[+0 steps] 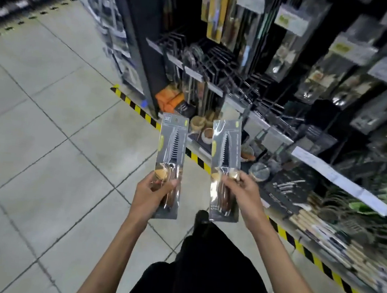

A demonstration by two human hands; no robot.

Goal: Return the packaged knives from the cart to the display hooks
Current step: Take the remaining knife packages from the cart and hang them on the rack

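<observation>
I hold two packaged knives upright in front of me, one in each hand. My left hand (151, 193) grips the lower part of the left knife package (172, 144), a grey card with a serrated blade and brown handle. My right hand (242, 191) pinches the right knife package (226, 154) around its handle area. Bare black display hooks (231, 62) stick out of the shelf rack ahead and to the right, above the packages. The cart is out of view.
A dark shelf unit (325, 140) full of hanging packaged utensils runs along the right. Yellow-black hazard tape (141, 111) marks its base on the tiled floor (47, 132). Bowls and utensils sit on the lower shelf. A person's arm shows at the top left.
</observation>
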